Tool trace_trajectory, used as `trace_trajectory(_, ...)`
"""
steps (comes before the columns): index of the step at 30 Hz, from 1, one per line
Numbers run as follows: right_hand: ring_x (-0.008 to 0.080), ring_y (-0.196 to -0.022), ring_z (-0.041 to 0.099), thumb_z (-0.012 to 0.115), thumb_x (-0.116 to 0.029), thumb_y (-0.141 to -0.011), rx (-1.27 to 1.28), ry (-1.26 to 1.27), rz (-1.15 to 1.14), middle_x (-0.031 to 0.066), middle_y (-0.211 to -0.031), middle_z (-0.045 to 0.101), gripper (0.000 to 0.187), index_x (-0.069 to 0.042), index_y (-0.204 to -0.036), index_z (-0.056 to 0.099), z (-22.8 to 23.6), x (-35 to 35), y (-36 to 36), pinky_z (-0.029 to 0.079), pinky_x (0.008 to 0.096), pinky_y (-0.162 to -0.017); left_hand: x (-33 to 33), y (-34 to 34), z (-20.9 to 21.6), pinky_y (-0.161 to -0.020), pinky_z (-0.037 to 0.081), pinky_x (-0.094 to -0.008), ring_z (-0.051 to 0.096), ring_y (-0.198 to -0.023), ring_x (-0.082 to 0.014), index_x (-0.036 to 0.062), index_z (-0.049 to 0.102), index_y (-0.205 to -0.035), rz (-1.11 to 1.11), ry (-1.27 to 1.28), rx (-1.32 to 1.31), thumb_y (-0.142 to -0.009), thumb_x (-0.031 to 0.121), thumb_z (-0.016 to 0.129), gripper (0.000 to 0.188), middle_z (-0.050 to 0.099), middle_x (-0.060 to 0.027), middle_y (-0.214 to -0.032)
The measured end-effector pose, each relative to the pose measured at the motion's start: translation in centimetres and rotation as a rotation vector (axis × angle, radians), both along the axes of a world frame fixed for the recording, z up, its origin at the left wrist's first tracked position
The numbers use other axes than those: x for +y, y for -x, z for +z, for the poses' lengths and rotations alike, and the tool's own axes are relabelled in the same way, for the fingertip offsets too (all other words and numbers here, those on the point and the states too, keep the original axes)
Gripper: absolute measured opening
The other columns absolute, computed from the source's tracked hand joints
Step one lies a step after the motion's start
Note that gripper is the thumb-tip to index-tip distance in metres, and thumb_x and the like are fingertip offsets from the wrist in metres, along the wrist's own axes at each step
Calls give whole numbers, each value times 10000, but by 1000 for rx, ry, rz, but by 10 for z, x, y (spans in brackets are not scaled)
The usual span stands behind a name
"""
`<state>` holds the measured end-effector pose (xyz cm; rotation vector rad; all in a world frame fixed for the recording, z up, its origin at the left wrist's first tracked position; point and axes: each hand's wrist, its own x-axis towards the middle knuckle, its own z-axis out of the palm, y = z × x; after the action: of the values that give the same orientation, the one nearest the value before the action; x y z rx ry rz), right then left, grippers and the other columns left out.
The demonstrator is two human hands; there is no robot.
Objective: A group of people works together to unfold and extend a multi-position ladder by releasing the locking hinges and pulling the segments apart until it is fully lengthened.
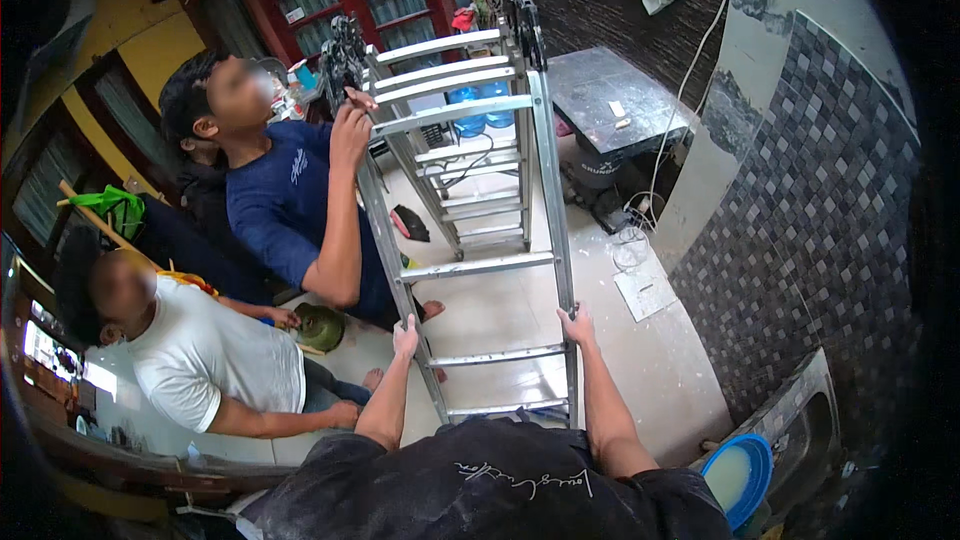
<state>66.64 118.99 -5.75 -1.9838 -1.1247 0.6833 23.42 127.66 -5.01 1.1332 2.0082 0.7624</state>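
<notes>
Both hands are on the ladder: L hand [405,337] grips the left rail, R hand [577,323] the right one, approx. level; fingers partly hidden, so can't tell how tight. Alum. folding ladder [482,266] stands btwn your hands and runs up & away from them, black hinges at top.

To do it well, pull evenly w/ both arms, thumbs clear of the rungs, and agree each shift w/ the helper in navy [290,205], beyond your L hand, whose raised hand is by the upper left rail (contact unclear). Mind bare feet near the left rail.

Left of your L hand: second helper in white tee [215,360], plus a green gas cylinder [322,328]. Right of your R hand: a pale slab [645,294] on the floor and a loose white cable [690,80], poss. snags; farther beyond, a dark table [640,90]. Blue bucket [764,470] sits behind R hand, to the right; don't back into it.
</notes>
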Motion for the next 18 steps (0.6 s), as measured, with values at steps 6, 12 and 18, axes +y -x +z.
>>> trace_trajectory(6,410,-1037,565,669,-420,-809,0,7,-53,260,-1088,590,598,28,-1167,498,-3,4,3,451,459,-881,10,-2,9,-974,393,-419,515,-1150,-393,6,509,-1233,-74,-28,49,-923,603,352,691,572,-229,-1200)
trace_trajectory(12,418,-982,585,532,-380,-897,-52,-24,-74,247,-1019,626,430,-34,-1153,558,-17,12,3,464,474,-845,16,-2,-8,-967,364,-444,476,-1148,-445,-79,446,-1222,-105,-62,46,-930,621,300,772,526,-314,-1191)
trace_trajectory(18,391,-1032,577,518,-338,-903,-27,6,-117,225,-1087,613,378,-28,-1113,565,-22,7,4,464,468,-871,7,-8,-38,-983,359,-469,462,-1155,-454,-109,351,-1314,-60,-109,126,-947,566,329,769,489,-324,-1237)
